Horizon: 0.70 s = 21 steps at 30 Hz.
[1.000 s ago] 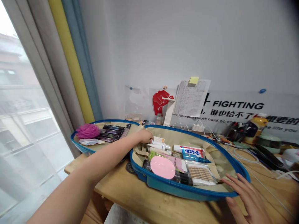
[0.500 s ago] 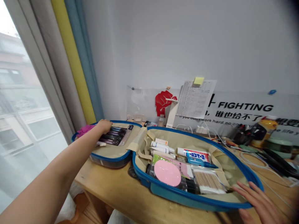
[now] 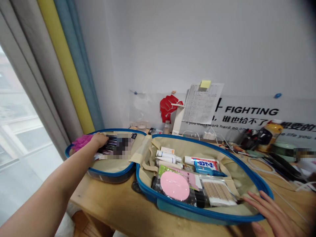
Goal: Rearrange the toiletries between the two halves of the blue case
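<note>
Head view: left hand (image 3: 100,139) at pack of dark sticks (image 3: 110,144), right hand (image 3: 274,212) at rim of open blue case (image 3: 212,214).
Pack lies in case's left half near purple mesh puff (image 3: 81,142); left fingers curled, can't tell if gripping. Right fingers loosely spread.

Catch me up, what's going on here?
A person's left hand is in the left half of an open blue case, at a pack of slim dark sticks beside a purple puff; whether it grips the pack is unclear. The right hand, open, is at the case's right end. The right half holds a pink oval, cotton swabs and tubes.
</note>
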Tool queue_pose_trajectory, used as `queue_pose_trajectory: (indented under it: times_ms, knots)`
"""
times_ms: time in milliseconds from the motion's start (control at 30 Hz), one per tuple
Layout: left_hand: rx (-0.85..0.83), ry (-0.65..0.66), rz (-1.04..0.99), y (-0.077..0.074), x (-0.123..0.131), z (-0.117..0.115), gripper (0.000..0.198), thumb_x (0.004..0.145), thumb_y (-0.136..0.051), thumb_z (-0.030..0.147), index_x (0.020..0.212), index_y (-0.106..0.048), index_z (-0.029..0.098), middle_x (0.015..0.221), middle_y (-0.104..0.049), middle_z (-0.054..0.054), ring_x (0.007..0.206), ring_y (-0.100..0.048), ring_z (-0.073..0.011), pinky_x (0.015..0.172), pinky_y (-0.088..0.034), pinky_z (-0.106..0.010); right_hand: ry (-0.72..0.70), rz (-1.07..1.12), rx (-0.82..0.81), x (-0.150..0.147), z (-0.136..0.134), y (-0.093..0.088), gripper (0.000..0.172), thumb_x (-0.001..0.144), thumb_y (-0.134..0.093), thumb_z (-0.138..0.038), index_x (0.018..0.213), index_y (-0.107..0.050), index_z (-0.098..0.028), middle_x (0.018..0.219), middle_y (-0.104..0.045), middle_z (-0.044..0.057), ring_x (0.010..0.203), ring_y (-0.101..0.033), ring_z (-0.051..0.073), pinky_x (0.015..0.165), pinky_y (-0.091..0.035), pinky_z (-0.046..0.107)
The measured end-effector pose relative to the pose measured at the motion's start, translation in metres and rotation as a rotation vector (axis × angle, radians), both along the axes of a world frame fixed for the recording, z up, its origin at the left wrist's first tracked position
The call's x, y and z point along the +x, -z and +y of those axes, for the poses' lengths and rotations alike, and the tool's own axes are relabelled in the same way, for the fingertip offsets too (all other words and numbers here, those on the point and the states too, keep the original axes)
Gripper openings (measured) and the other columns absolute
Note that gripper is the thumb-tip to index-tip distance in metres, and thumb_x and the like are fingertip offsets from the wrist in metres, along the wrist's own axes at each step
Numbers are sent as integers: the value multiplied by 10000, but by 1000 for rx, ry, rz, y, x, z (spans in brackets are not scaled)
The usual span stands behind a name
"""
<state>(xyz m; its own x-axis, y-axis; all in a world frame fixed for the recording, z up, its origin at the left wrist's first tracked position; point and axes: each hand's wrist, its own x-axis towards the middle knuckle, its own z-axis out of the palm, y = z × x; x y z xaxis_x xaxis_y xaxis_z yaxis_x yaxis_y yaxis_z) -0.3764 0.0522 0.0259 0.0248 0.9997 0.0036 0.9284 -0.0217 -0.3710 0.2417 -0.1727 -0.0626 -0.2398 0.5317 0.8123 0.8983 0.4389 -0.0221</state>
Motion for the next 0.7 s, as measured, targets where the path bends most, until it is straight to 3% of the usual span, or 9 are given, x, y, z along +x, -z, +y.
queue_pose_trajectory:
  times_ms: [133,333,533,700]
  knots:
    - [65,-8,-32,-4,11,-9,234,839,-452,230,911,-659,150,994,-714,-173,1016,-648,-280,895,-436,-379,13,29,-13,-5,-4,-2,348,876,-441,-310,1201,-549,-251,1182,-620,106,1239,-489,346,947,-426,537]
    - [242,14,-129,-25,52,-23,430,929,-304,279,1232,-489,37,1100,-654,-228,1055,-629,-301,915,-442,-399,2,52,-15,-10,-4,-7,324,900,-434,-355,1168,-564,-225,1184,-619,100,1263,-472,321,974,-416,496]
    - [340,196,-247,-53,140,-37,503,981,-197,408,1385,-324,136,1340,-484,-187,1096,-600,-287,841,-489,-364,18,77,-4,-15,-5,-10,339,911,-415,-415,1130,-581,-216,1169,-624,103,1275,-467,312,985,-424,491]
    - [193,506,-277,-55,227,-45,423,941,-385,482,1296,-464,266,1271,-531,-73,1092,-596,-218,888,-466,-284,18,115,-41,-15,-5,-8,361,906,-413,-446,1120,-591,-217,1178,-624,107,1286,-459,308,993,-426,511]
